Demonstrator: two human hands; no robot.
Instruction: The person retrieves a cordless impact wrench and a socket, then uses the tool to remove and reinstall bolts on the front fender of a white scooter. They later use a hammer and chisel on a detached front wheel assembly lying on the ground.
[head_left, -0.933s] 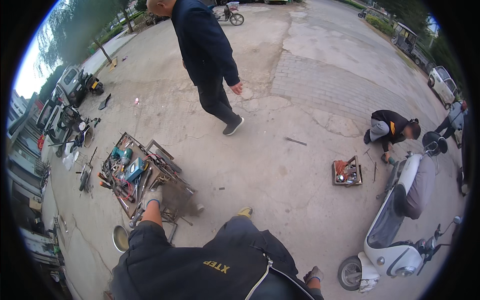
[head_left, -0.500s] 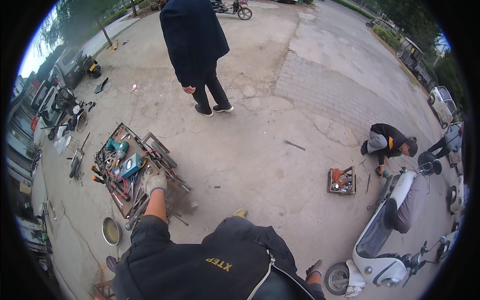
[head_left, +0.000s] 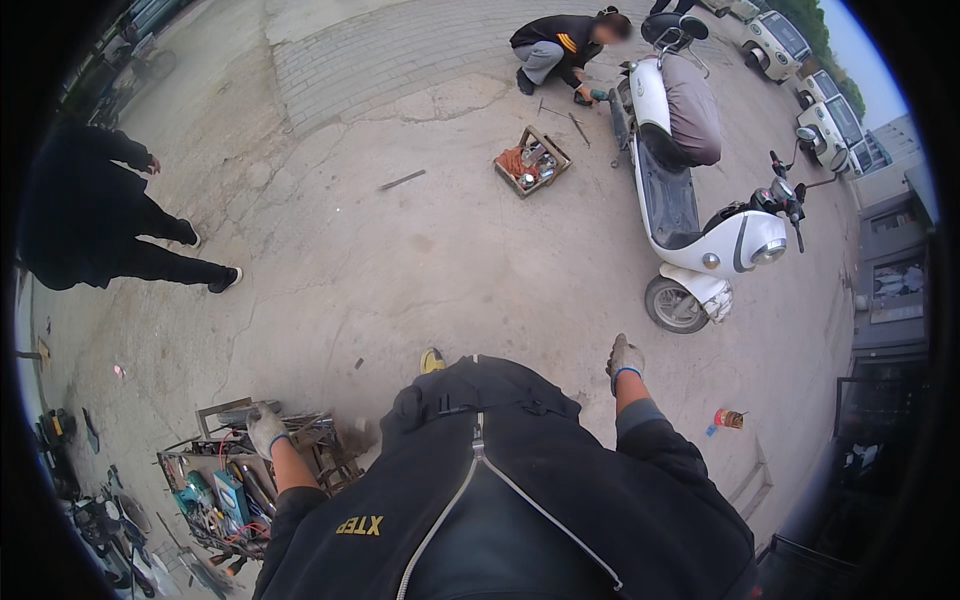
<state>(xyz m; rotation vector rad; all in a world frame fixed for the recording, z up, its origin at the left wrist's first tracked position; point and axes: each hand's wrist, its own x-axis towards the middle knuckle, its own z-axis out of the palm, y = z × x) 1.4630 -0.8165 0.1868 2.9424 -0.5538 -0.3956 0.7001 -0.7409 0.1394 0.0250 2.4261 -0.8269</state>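
Note:
My left hand (head_left: 266, 430), in a pale work glove, is over the edge of a low metal tool cart (head_left: 205, 462). Its fingers are too blurred to show whether anything is between them. On the cart lie a teal power drill (head_left: 196, 494), a blue box (head_left: 232, 496), red cable and several hand tools. My right hand (head_left: 626, 360), gloved with a blue cuff, hangs over the concrete with its fingers loosely apart and no object visible in it. The nearest large thing to it is the front wheel (head_left: 677, 305) of a white scooter (head_left: 655, 150).
A crouching person (head_left: 555, 45) holds a green power tool (head_left: 597, 95) at the scooter's rear. Near them stands a wooden crate (head_left: 568, 160) of parts. A flat metal bar (head_left: 402, 180) lies on the ground. Another person (head_left: 90, 210) stands at left. A small can (head_left: 728, 418) is at right.
The view has swung to the right, so the cart now sits lower left and the scooter nearer the centre. My left hand has shifted to the cart's edge; my right hand has come forward.

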